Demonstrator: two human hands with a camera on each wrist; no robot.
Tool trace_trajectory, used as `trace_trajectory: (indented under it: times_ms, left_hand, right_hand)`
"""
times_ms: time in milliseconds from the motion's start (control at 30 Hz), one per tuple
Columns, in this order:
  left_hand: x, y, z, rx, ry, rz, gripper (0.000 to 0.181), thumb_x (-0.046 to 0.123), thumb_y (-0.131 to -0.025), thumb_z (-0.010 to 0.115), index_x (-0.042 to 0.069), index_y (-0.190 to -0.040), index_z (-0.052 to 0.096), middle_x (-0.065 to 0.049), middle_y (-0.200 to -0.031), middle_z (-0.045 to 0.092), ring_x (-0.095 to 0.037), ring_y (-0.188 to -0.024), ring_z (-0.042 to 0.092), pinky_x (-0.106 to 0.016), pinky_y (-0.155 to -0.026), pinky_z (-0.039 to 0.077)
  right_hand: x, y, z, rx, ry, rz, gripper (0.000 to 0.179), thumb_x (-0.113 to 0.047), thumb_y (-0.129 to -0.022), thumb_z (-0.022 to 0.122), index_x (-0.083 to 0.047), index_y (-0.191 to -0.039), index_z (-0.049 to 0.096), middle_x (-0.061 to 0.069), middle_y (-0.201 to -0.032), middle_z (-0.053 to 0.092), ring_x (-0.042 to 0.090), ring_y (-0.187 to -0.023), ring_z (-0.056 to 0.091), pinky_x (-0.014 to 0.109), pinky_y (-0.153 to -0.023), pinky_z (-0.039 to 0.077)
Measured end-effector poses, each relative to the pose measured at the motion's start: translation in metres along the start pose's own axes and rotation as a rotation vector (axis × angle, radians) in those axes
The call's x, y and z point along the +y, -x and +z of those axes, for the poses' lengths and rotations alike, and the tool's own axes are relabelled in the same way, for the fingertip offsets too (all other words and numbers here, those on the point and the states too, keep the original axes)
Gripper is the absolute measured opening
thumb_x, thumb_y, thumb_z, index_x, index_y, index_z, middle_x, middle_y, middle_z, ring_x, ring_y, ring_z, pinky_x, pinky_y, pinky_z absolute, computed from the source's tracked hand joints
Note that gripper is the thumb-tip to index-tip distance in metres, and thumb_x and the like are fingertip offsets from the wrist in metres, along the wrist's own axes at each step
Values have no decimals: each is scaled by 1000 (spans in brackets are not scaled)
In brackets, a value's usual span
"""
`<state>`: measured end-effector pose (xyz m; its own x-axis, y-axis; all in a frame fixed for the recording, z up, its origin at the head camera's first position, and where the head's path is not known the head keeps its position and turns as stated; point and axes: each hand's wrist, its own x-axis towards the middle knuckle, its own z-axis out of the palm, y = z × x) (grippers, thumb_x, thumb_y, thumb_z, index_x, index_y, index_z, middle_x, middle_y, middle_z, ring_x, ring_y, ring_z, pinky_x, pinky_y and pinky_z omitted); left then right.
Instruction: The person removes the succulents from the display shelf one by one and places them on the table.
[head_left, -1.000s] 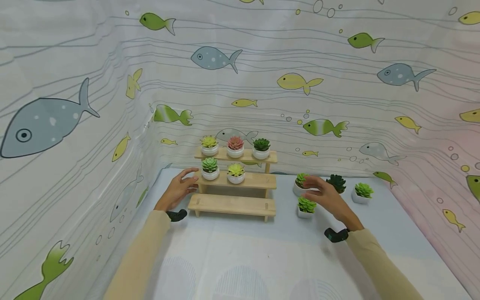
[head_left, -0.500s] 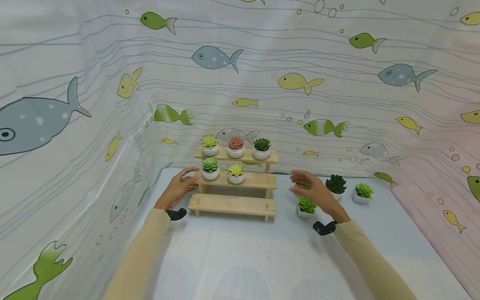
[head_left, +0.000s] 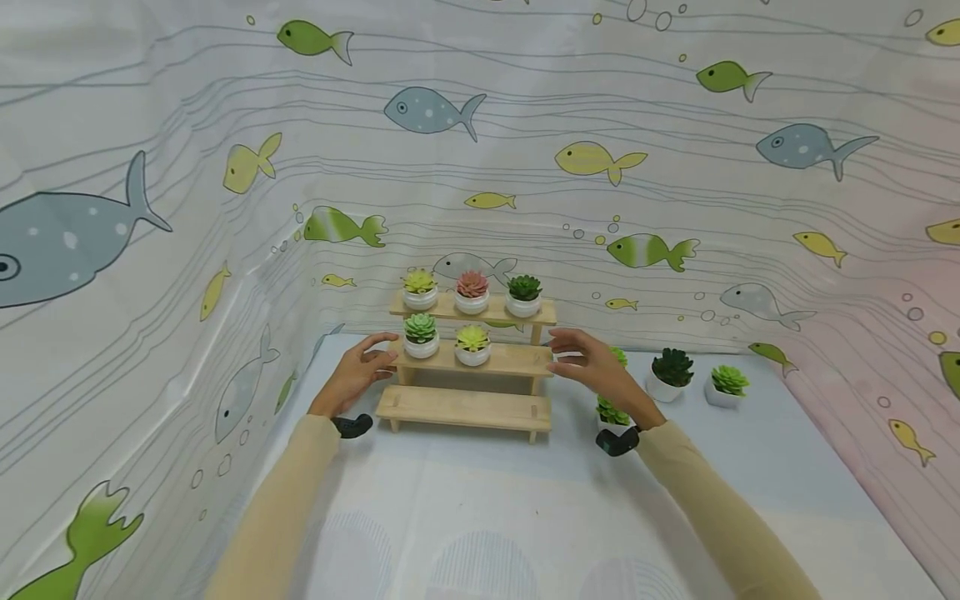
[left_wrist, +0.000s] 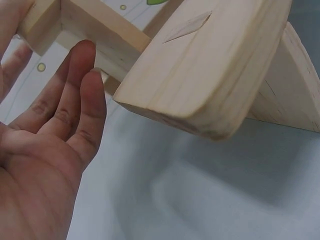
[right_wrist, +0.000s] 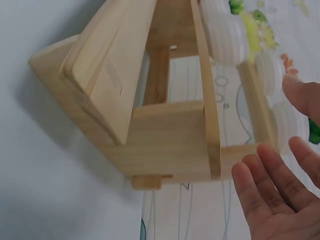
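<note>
A three-tier wooden plant stand (head_left: 465, 407) stands on the table. On its top shelf are a yellow-green succulent (head_left: 419, 289), a red one (head_left: 472, 292) and a dark green one (head_left: 523, 295), all in white pots. The middle shelf bears a pale green succulent (head_left: 421, 335) and a yellow one (head_left: 473, 344). My left hand (head_left: 356, 377) is at the left end of the middle shelf, fingers loosely bent near the wood. My right hand (head_left: 596, 367) is at the right end; in the right wrist view its fingers (right_wrist: 280, 175) are spread, holding nothing.
Right of the stand, a dark green succulent (head_left: 670, 375) and a light green one (head_left: 726, 386) sit in white pots. Another green succulent (head_left: 613, 413) is partly hidden behind my right wrist, and one more behind that hand. Fish-print cloth walls enclose the table.
My right hand has moved left, from over the loose potted succulents to the right end of the stand's middle shelf. My left hand has stayed at the left end.
</note>
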<state>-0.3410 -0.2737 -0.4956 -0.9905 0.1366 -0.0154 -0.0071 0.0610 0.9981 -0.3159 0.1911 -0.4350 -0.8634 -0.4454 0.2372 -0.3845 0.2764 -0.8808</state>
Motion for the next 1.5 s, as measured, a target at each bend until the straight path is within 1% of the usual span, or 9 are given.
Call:
trace_trajectory:
  times_ms: [167, 267, 367, 500, 600, 767, 1033, 1267, 1500]
  left_hand:
    - [2, 0, -1, -12, 25, -20, 54, 23, -102, 69, 16, -151, 47, -10, -113, 66, -25, -102, 67, -60, -109, 42]
    - [10, 3, 1, -24, 31, -28, 53, 20, -103, 67, 14, -151, 47, -11, -112, 67, -25, -102, 67, -60, -109, 42]
    - [19, 8, 4, -33, 24, -32, 53, 18, -103, 66, 12, -151, 46, -12, -110, 67, -26, -101, 67, -58, -107, 44]
    - [14, 5, 2, -25, -1, -15, 53, 24, -102, 69, 15, -150, 48, -11, -111, 68, -26, -102, 67, -46, -100, 52]
    - [6, 1, -1, -12, -7, 1, 51, 27, -101, 71, 17, -147, 51, -11, -110, 69, -26, -102, 68, -44, -97, 54]
    - [8, 1, -2, -22, -11, 8, 52, 25, -101, 71, 13, -148, 51, -9, -106, 69, -25, -101, 68, -54, -104, 49]
    - [9, -1, -3, -42, -9, -2, 53, 24, -101, 71, 11, -148, 50, -8, -106, 67, -24, -102, 66, -56, -108, 45]
    - [9, -2, -5, -46, -31, -4, 53, 26, -100, 72, 14, -147, 52, -13, -113, 66, -26, -104, 65, -58, -108, 44]
    - [6, -4, -3, -34, -50, -1, 53, 30, -96, 76, 17, -143, 55, -18, -116, 64, -30, -106, 63, -59, -108, 43]
  right_hand:
    - [-3, -14, 15, -14, 25, -36, 60, -19, -97, 76, -7, -150, 49, 19, -139, 57, 36, -128, 56, 44, -106, 49]
    - [-5, -21, 24, -21, 15, -30, 59, -17, -97, 75, -9, -149, 50, 19, -139, 57, 34, -128, 57, 43, -105, 50]
    - [-8, -26, 33, -28, -11, -2, 56, -19, -97, 75, -17, -148, 52, 16, -139, 57, 31, -128, 58, 42, -103, 51]
    - [-10, -32, 44, -39, -41, 15, 56, -16, -97, 75, -17, -148, 52, 19, -141, 55, 33, -129, 57, 42, -104, 51]
    - [-10, -37, 53, -36, -39, 11, 58, -16, -96, 76, -15, -149, 51, 21, -142, 54, 36, -131, 56, 42, -106, 49]
    - [-10, -43, 67, -10, -30, 0, 57, -19, -97, 75, -14, -149, 51, 19, -142, 54, 34, -132, 55, 44, -109, 46]
    - [-13, -53, 83, 3, 13, -33, 61, -21, -96, 78, -8, -149, 51, 12, -136, 59, 30, -128, 58, 41, -107, 48]
    - [-16, -59, 90, 25, 47, 17, 62, -26, -94, 79, -9, -148, 53, 10, -133, 60, 29, -125, 60, 39, -106, 49]
    - [-15, -64, 94, 13, 59, 28, 69, -29, -94, 79, -7, -152, 49, 10, -136, 58, 26, -125, 59, 40, -106, 48]
